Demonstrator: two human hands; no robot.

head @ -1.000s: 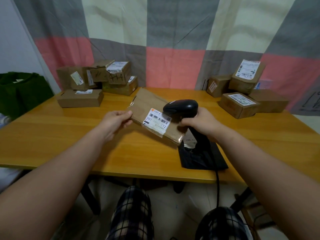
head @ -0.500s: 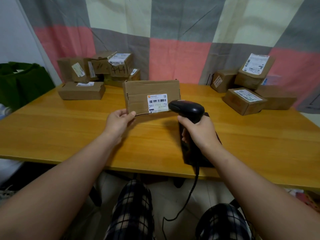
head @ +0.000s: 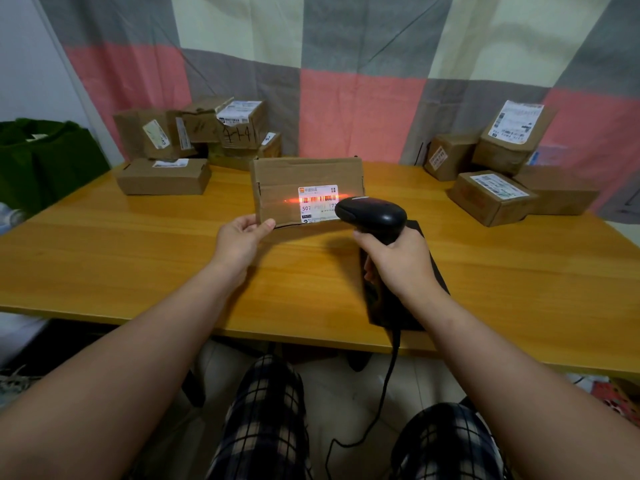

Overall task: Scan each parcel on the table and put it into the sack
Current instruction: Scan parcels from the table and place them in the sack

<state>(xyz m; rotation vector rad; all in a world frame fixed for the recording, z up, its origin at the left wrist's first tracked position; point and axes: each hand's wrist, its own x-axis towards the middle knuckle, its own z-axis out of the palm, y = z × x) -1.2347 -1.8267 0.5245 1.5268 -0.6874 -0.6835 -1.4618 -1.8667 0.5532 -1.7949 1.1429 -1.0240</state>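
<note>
Over the table, sack waiting off its left end, my left hand pinches the parcel upright by a lower corner. My right hand grips the scanner, whose red beam, absent a moment ago, now crosses the label: the scan looks under way.

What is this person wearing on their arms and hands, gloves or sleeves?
Nothing: the left hand and right hand are bare, no gloves, rings or watch in view. The left forearm and right forearm show no sleeve. Below them, dark checked trousers.
</note>
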